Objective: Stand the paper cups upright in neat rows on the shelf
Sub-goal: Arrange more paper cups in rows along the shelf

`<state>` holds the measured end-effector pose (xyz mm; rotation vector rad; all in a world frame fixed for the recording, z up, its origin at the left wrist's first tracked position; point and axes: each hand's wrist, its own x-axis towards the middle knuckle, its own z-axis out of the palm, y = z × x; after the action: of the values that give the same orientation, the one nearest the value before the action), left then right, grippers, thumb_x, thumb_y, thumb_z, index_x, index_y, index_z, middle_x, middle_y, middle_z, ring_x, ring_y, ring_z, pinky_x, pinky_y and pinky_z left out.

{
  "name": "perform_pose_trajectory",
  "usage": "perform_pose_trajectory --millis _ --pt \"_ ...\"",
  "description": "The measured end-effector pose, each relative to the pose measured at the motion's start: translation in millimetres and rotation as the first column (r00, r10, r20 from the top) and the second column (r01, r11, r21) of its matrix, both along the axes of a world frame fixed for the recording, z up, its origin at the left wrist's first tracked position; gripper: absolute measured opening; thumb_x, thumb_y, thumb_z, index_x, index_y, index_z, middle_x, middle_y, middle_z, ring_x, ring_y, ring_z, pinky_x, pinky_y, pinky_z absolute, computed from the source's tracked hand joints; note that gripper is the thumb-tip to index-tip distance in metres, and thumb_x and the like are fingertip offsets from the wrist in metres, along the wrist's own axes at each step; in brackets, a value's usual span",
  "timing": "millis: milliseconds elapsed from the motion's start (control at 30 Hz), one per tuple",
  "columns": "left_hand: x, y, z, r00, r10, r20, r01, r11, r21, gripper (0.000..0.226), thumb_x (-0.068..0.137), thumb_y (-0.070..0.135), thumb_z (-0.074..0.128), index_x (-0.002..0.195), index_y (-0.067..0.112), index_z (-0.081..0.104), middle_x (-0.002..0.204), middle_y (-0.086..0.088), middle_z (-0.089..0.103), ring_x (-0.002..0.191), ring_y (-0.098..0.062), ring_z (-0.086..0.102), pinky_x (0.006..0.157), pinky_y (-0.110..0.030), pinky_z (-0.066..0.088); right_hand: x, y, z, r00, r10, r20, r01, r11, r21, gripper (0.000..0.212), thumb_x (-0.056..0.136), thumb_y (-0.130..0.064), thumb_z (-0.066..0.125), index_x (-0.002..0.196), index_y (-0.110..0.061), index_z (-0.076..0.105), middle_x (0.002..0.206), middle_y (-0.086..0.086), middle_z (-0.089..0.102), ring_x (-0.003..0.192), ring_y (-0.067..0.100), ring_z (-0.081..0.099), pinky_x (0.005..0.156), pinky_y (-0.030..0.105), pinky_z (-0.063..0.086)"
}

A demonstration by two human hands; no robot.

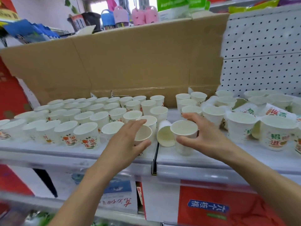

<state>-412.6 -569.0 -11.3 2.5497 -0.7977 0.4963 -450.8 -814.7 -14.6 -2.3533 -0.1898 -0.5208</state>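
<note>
Many white paper cups with red and green print stand upright in rows (84,116) on the left half of the white shelf (48,154). My left hand (125,141) grips a tilted cup (142,133) at the front of the shelf, near the seam between the two shelf boards. My right hand (206,132) holds an upright cup (184,131) just right of that seam. Between the two hands a cup lies on its side (165,137), mouth toward me. On the right, cups (241,126) stand loosely and some lie tipped.
A large flattened cardboard sheet (130,62) stands behind the cups. White pegboard (263,54) backs the right side. Red cartons (211,207) fill the shelf below. Coloured goods sit on the shelf above.
</note>
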Motion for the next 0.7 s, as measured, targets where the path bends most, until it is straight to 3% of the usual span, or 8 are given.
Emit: perform_pose_trajectory --millis 100,167,233,400,500,567,633,700 --pt "0 1 -6 0.999 -0.002 0.032 -0.001 0.996 0.090 0.054 0.099 0.037 0.045 0.149 0.030 0.025 0.151 0.007 0.034 0.135 -0.012 0.033 0.111 -0.024 0.022 -5 -15 1 0.996 -0.093 -0.012 0.093 0.995 -0.023 0.071 0.075 -0.044 0.074 0.137 -0.027 0.044 0.133 -0.010 0.050 0.109 0.008 0.048 0.092 0.025 0.038" --pt "2 0 -9 0.990 0.015 0.138 -0.034 0.990 0.137 0.051 0.101 0.039 0.035 0.149 0.025 0.025 0.151 0.003 0.035 0.139 -0.015 0.028 0.117 -0.030 0.009 -8 -22 1 0.992 -0.123 -0.024 0.122 0.991 -0.059 0.069 0.074 -0.045 0.074 0.135 -0.028 0.046 0.132 -0.011 0.051 0.103 0.007 0.048 0.087 0.023 0.036" --pt "2 -8 -8 0.958 0.016 0.285 -0.063 0.986 0.154 0.053 0.098 0.043 0.029 0.144 0.020 0.035 0.148 0.000 0.041 0.139 -0.018 0.031 0.120 -0.039 0.012 -12 -27 1 0.989 -0.140 -0.037 0.138 0.988 -0.069 0.066 0.074 -0.043 0.075 0.133 -0.028 0.048 0.126 -0.015 0.051 0.099 0.005 0.048 0.084 0.020 0.034" --pt "21 -45 7 0.834 -0.086 0.545 -0.089 0.954 0.288 0.032 0.086 0.039 0.058 0.112 0.023 0.070 0.098 0.001 0.074 0.111 -0.023 0.062 0.109 -0.047 0.021 -22 -37 4 0.986 -0.159 -0.043 0.157 0.987 -0.046 0.065 0.073 -0.041 0.076 0.132 -0.029 0.050 0.129 -0.013 0.052 0.105 0.007 0.050 0.089 0.024 0.039" --pt "40 -62 15 0.841 -0.080 0.535 -0.214 0.859 0.465 0.008 0.071 0.034 0.079 0.076 0.029 0.075 0.066 0.007 0.070 0.089 -0.020 0.064 0.100 -0.044 0.025 -28 -42 4 0.984 -0.168 -0.053 0.166 0.985 -0.043 0.066 0.075 -0.038 0.076 0.134 -0.028 0.048 0.126 -0.013 0.051 0.103 0.005 0.049 0.085 0.020 0.034" --pt "49 -69 20 0.850 -0.045 0.524 -0.287 0.795 0.535 0.016 0.059 0.025 0.086 0.059 0.028 0.070 0.053 0.009 0.060 0.072 -0.017 0.058 0.090 -0.039 0.027 -31 -46 4 0.981 -0.187 -0.057 0.184 0.981 -0.052 0.069 0.075 -0.041 0.076 0.136 -0.029 0.046 0.130 -0.013 0.050 0.103 0.005 0.048 0.086 0.020 0.033" --pt "57 -77 25 0.840 -0.042 0.541 -0.286 0.814 0.506 0.021 0.056 0.021 0.087 0.053 0.026 0.066 0.050 0.008 0.053 0.062 -0.017 0.052 0.080 -0.035 0.027 -32 -50 3 0.979 -0.197 -0.058 0.195 0.980 -0.051 0.070 0.075 -0.043 0.075 0.137 -0.030 0.045 0.133 -0.014 0.049 0.101 0.005 0.047 0.087 0.021 0.033" --pt "61 -85 33 0.850 -0.048 0.525 -0.220 0.873 0.435 0.016 0.068 0.023 0.080 0.058 0.025 0.068 0.055 0.005 0.053 0.064 -0.020 0.050 0.075 -0.034 0.025 -33 -52 4 0.979 -0.196 -0.060 0.193 0.980 -0.048 0.070 0.075 -0.042 0.075 0.137 -0.031 0.044 0.133 -0.013 0.049 0.101 0.005 0.047 0.086 0.020 0.032"
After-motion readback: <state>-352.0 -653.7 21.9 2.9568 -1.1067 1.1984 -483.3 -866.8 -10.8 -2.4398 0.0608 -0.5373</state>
